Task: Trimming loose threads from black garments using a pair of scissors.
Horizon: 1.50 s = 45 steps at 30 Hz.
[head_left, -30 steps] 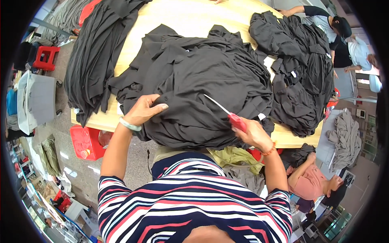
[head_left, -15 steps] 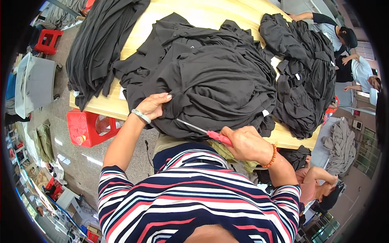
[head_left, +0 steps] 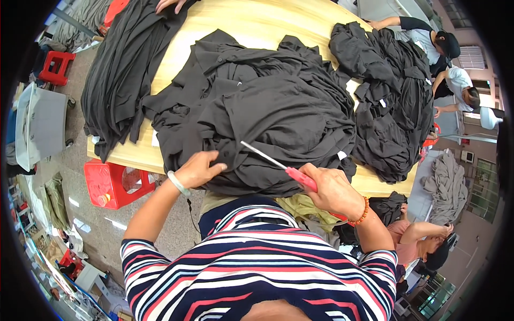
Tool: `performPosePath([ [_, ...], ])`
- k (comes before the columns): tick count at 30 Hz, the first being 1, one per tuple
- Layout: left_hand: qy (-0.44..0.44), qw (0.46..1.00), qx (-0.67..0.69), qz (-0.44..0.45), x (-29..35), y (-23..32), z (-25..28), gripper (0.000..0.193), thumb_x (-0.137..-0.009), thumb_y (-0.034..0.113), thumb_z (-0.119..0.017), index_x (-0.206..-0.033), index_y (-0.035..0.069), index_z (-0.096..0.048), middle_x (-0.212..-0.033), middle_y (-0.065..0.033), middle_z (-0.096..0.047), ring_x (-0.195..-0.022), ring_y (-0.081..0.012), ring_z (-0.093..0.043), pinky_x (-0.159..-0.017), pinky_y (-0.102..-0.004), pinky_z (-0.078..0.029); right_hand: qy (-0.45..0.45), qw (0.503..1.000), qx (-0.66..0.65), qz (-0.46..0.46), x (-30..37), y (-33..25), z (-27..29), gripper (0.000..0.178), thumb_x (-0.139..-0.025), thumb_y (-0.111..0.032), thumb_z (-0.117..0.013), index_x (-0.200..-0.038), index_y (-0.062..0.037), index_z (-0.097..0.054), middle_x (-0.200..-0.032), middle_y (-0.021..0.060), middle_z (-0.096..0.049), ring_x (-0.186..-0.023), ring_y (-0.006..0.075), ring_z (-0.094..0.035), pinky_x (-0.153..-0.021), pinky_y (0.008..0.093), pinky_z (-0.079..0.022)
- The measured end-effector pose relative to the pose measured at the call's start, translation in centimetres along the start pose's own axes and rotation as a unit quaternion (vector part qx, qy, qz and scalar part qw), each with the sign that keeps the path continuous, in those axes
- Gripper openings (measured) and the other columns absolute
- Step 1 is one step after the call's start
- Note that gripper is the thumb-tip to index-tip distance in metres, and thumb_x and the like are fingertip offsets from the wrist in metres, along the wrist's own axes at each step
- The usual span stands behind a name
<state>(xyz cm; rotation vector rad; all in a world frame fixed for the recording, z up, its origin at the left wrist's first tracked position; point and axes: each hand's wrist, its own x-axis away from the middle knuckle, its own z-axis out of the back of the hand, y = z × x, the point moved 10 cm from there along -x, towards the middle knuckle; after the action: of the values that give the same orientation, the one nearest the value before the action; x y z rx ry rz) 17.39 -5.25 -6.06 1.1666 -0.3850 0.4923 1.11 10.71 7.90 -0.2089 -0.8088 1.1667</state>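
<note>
A large heap of dark grey shirts lies on the wooden table in front of me, with buttons and small white tags showing. My left hand rests at the heap's near left edge, its thumb and forefinger apart over the cloth. A pale bangle circles that wrist. In my closed right hand is a red-handled tool with a slim, straight metal end. It points up and left over the near side of the heap. Whether it is one blade or two shut together, I cannot make out.
Dark garments hang over the table's left end, where another person's hand touches them. More dark shirts lie at the right. A red stool and grey wheeled bin stand left. Several co-workers are at the right.
My left thumb and forefinger have parted from the pinched cloth, and that hand is lower. The tool has shifted slightly right and its tip up. Another person's hand has appeared at the top left.
</note>
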Motion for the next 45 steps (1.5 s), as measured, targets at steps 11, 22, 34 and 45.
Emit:
performPosePath([
  [11, 0.127, 0.810, 0.573, 0.017, -11.4, -3.2, -1.0, 0.025, -0.089, 0.008, -0.065, -0.110, -0.006, -0.062, -0.103, -0.0092, -0.068, -0.087, -0.0131, -0.064, -0.081, -0.0271, -0.052, -0.013, 0.995, 0.085, -0.042, -2.6, 1.2, 0.8, 0.025, -0.085, -0.022, -0.062, -0.101, -0.0048, -0.053, -0.068, 0.0200, -0.063, -0.068, 0.0415, -0.063, -0.064, 0.0488, -0.049],
  [22, 0.125, 0.774, 0.621, -0.012, -10.4, -2.6, -0.2, 0.021, -0.091, 0.007, -0.064, -0.109, -0.004, -0.064, -0.103, -0.0088, -0.069, -0.085, -0.0138, -0.065, -0.079, -0.0276, -0.055, -0.044, 0.996, 0.072, 0.008, -4.4, -0.2, 1.8, 0.024, -0.083, -0.021, -0.063, -0.092, -0.0004, -0.053, -0.066, 0.0204, -0.062, -0.065, 0.0410, -0.063, -0.059, 0.0488, -0.049],
  [34, 0.136, 0.973, 0.188, 0.001, -3.9, -1.7, 1.8, 0.027, -0.088, 0.022, -0.068, -0.092, -0.004, -0.064, -0.077, 0.0020, -0.061, -0.073, -0.0065, -0.050, -0.068, -0.0247, -0.044, -0.119, 0.992, 0.004, 0.031, -2.0, 0.3, -2.9, 0.027, -0.080, -0.018, -0.063, -0.101, -0.0020, -0.056, -0.068, 0.0192, -0.063, -0.072, 0.0388, -0.065, -0.064, 0.0485, -0.050],
  [45, -0.002, 0.868, 0.013, -0.497, 4.9, 31.4, 0.3, 0.025, -0.052, 0.003, -0.067, -0.077, 0.005, -0.068, -0.085, -0.0136, -0.062, -0.074, -0.0326, -0.056, -0.070, -0.0406, -0.040, 0.403, 0.889, 0.159, 0.148, -3.6, 3.6, -0.8, 0.022, -0.078, -0.015, -0.059, -0.098, -0.0051, -0.064, -0.111, 0.0129, -0.065, -0.102, 0.0276, -0.060, -0.083, 0.0370, -0.047],
])
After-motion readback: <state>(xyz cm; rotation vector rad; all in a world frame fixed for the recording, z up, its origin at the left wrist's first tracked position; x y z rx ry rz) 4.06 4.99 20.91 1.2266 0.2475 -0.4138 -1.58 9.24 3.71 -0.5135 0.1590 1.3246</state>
